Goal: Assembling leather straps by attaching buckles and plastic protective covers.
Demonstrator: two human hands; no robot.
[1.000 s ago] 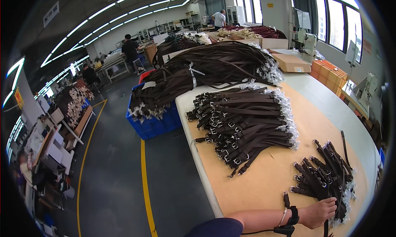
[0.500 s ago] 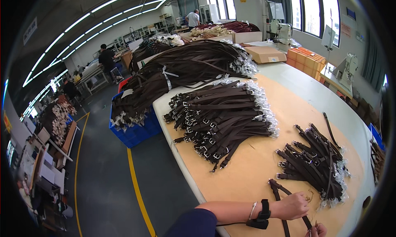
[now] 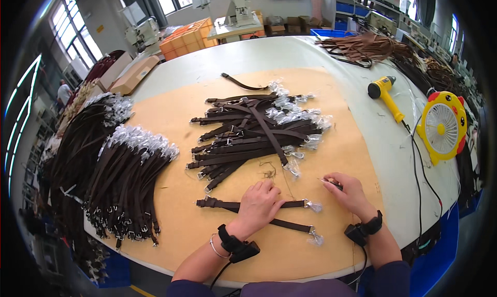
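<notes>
Two dark brown straps lie crossed near the table's front, with metal buckles at the left and plastic-wrapped clasps at the right. My left hand (image 3: pixel 259 203) is closed over the upper strap (image 3: pixel 293 204), its fingers curled; the lower strap (image 3: pixel 292 225) passes beneath that hand. To the right, my right hand (image 3: pixel 348 192) is closed around a small pointed tool (image 3: pixel 331 182) with a dark handle, mostly hidden by the fingers. Beyond the hands lies a loose pile of similar straps (image 3: pixel 243 131). Thin thread scraps (image 3: pixel 267 171) rest on the tan sheet (image 3: pixel 321 255).
A larger bundle of straps (image 3: pixel 124 188) hangs toward the left table edge. At the right are a yellow heat gun (image 3: pixel 387 98), a yellow fan (image 3: pixel 440 127) and trailing black cables (image 3: pixel 418 180). Brown straps (image 3: pixel 362 47) lie at the far right; a cardboard box (image 3: pixel 135 75) stands far left.
The view has swung to the right, bringing the heat gun and fan into sight. Both hands are now in full view, the right one apart from the strap with the pointed tool showing.
</notes>
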